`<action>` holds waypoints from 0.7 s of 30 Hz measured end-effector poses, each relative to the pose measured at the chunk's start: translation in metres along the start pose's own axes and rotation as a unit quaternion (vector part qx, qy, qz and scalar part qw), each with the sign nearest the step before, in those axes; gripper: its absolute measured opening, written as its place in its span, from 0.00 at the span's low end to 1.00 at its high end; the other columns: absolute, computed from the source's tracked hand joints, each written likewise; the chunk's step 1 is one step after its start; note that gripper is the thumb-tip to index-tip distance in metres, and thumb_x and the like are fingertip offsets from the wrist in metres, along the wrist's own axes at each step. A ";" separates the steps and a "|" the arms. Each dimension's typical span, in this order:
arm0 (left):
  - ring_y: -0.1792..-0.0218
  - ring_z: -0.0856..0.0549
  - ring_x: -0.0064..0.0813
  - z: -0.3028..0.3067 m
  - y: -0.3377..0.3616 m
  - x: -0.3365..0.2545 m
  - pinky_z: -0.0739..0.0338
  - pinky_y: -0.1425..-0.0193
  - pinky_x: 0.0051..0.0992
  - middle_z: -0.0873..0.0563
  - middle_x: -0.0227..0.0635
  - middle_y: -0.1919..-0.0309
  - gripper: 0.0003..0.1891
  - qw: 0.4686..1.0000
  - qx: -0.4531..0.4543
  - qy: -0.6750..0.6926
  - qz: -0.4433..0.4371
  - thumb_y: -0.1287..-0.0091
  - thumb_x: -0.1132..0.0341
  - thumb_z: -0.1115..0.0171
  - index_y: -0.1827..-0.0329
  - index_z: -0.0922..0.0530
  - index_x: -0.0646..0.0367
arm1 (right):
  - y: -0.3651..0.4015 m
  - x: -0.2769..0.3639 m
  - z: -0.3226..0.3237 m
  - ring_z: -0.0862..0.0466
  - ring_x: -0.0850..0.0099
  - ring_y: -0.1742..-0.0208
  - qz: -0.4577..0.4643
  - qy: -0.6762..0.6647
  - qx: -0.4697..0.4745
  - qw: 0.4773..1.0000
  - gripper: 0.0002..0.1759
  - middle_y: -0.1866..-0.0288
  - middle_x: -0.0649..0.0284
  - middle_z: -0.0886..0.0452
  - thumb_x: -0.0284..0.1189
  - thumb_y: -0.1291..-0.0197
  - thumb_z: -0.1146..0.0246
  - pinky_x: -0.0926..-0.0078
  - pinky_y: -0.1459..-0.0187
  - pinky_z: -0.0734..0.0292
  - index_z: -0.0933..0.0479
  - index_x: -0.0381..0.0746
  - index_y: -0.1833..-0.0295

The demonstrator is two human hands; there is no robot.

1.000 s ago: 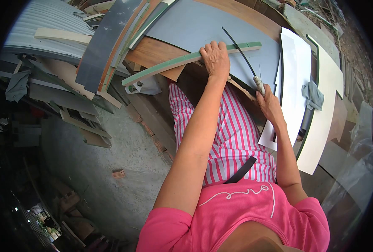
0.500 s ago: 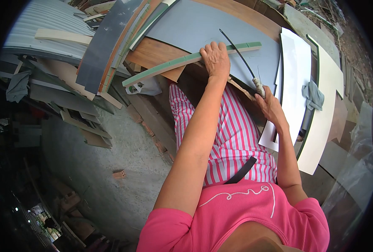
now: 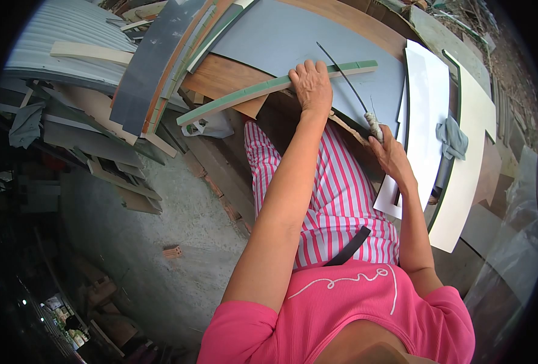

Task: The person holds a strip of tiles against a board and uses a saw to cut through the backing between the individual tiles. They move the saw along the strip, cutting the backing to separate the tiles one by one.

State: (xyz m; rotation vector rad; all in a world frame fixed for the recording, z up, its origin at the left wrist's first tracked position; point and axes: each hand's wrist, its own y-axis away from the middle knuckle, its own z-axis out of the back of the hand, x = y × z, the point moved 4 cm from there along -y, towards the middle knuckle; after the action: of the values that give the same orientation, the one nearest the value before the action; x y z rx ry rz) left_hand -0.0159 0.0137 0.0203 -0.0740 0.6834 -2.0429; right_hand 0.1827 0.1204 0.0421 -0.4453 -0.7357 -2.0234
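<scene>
My left hand [image 3: 312, 87] is closed over a long, narrow strip of board [image 3: 238, 101] with a green top face and a pale edge. The strip lies slantwise over the near edge of a grey panel [image 3: 275, 35], its left end jutting out past it. In my right hand [image 3: 393, 155] is a long, thin dark blade [image 3: 349, 80] with a pale wrapped handle [image 3: 373, 126]. The blade points up and to the left, across the strip's right part just beside my left hand. My fingers wrap the lower end of the handle.
White panels [image 3: 429, 103] and a grey cloth [image 3: 454, 138] are at the right. Stacked dark and brown boards [image 3: 160, 54] stand at the left. Below the bench's front edge lies a white plastic bag [image 3: 211, 126]. A brick piece [image 3: 172, 252] sits on the concrete floor [image 3: 202, 273].
</scene>
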 end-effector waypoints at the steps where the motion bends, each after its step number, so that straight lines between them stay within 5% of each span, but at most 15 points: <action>1: 0.58 0.25 0.41 0.000 0.000 0.000 0.37 0.48 0.40 0.23 0.41 0.64 0.05 1.000 0.000 0.000 0.000 0.43 0.75 0.45 0.63 0.26 0.58 | 0.000 0.000 0.000 0.16 0.50 0.67 0.003 0.001 -0.006 1.000 0.22 0.67 0.44 0.18 0.42 0.28 0.48 0.56 0.63 0.23 0.36 0.38 0.38; 21: 0.59 0.25 0.41 0.004 0.002 0.000 0.37 0.48 0.40 0.24 0.41 0.65 0.05 1.000 -0.014 0.014 -0.013 0.44 0.75 0.46 0.65 0.25 0.59 | -0.005 0.002 -0.003 0.17 0.52 0.71 0.024 -0.010 -0.028 0.999 0.18 0.71 0.46 0.19 0.37 0.29 0.47 0.56 0.67 0.25 0.34 0.37 0.41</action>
State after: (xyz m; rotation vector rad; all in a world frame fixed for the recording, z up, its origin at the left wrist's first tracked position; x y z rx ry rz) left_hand -0.0134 0.0110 0.0227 -0.0711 0.7312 -2.0628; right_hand 0.1773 0.1192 0.0397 -0.5106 -0.6756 -2.0005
